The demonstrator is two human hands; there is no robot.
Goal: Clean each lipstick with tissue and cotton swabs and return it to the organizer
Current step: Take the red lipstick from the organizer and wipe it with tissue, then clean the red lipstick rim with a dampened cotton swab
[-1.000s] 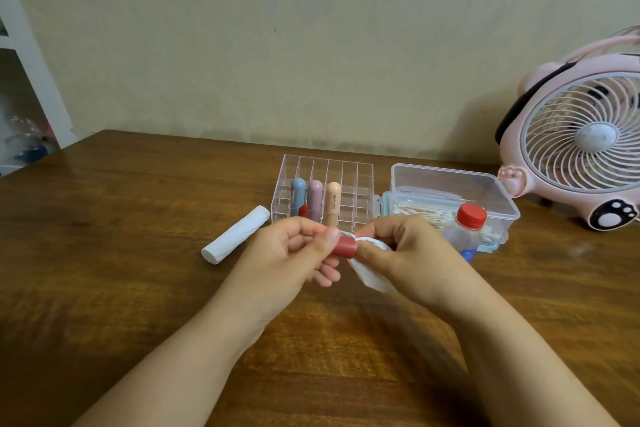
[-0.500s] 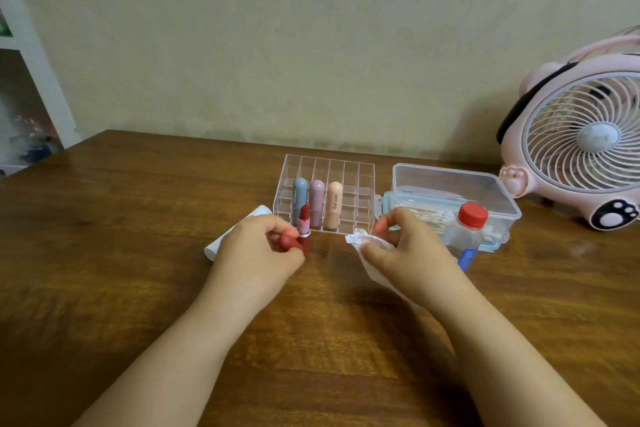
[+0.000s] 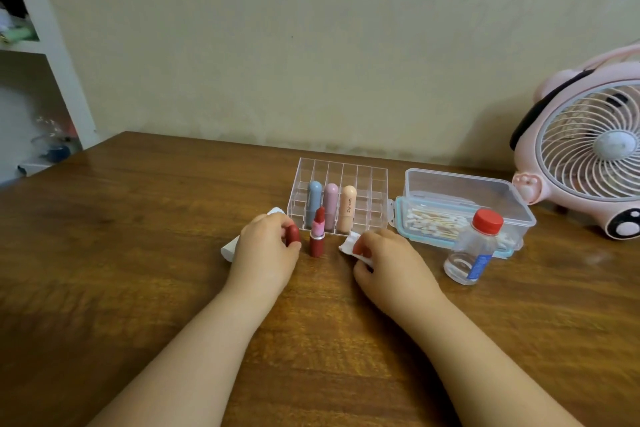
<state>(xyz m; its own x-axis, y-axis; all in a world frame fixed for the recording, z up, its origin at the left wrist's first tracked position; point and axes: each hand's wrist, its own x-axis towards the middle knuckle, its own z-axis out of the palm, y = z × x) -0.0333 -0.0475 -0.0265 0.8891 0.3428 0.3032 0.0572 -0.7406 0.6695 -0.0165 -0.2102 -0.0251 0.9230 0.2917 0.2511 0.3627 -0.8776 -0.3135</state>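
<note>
An uncapped red lipstick [image 3: 317, 234] stands upright on the wooden table [image 3: 138, 253], just in front of the clear organizer [image 3: 341, 170]. Three capped lipsticks, blue, mauve and peach [image 3: 347, 207], stand in the organizer's front cells. My left hand [image 3: 265, 250] sits left of the standing lipstick and holds its dark red cap [image 3: 293, 234] in curled fingers. My right hand [image 3: 388, 262] lies to the right of the lipstick and pinches a crumpled white tissue [image 3: 349, 248] against the table.
A white tissue pack [image 3: 230, 250] lies partly hidden behind my left hand. An open clear box of cotton swabs [image 3: 460, 204] and a red-capped clear bottle [image 3: 474, 248] stand at the right. A pink fan [image 3: 588, 149] fills the far right; a white shelf [image 3: 41, 45] stands left.
One second ago both hands held the lipstick and tissue together above the table. The lipstick now stands alone on the table, my left hand keeps only the cap, and my right hand has lowered with the tissue.
</note>
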